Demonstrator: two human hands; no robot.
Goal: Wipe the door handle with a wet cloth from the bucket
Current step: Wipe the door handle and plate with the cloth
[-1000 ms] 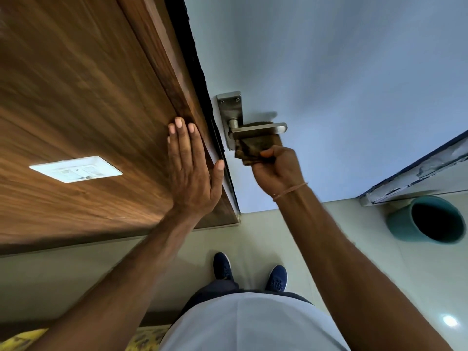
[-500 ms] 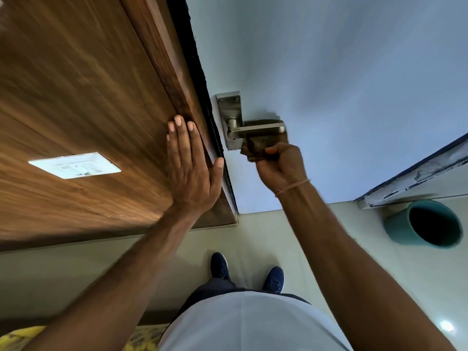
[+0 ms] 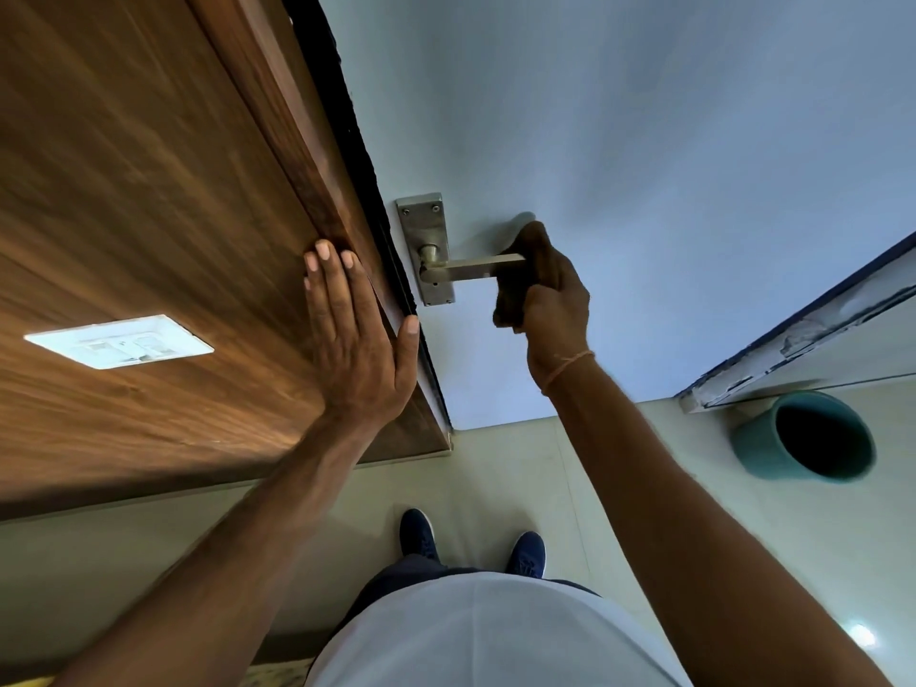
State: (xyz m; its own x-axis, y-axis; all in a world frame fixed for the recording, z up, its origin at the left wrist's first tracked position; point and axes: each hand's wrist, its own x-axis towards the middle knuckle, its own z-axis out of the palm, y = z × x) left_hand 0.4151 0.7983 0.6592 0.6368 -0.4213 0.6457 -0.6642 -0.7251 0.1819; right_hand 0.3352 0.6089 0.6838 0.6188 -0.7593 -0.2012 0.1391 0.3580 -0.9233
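A metal lever door handle [image 3: 468, 269] on a steel backplate [image 3: 425, 225] is fixed to the pale blue door [image 3: 644, 141]. My right hand [image 3: 555, 300] is closed around a dark brown cloth [image 3: 515, 290], and the cloth wraps the outer end of the lever, hiding its tip. My left hand [image 3: 354, 334] lies flat and open against the wooden wall panel [image 3: 148, 190] by the door's edge, thumb towards the door. A teal bucket [image 3: 803, 436] stands on the floor at the right, its inside dark.
A white switch plate [image 3: 119, 340] sits on the wooden panel at left. Beige floor tiles [image 3: 495, 468] lie below, with my two blue shoes [image 3: 419, 533] on them. A chipped door frame [image 3: 803, 334] runs along the right beside the bucket.
My right hand has slid the cloth from under the middle of the lever out to its far end. The left hand has stayed pressed on the panel.
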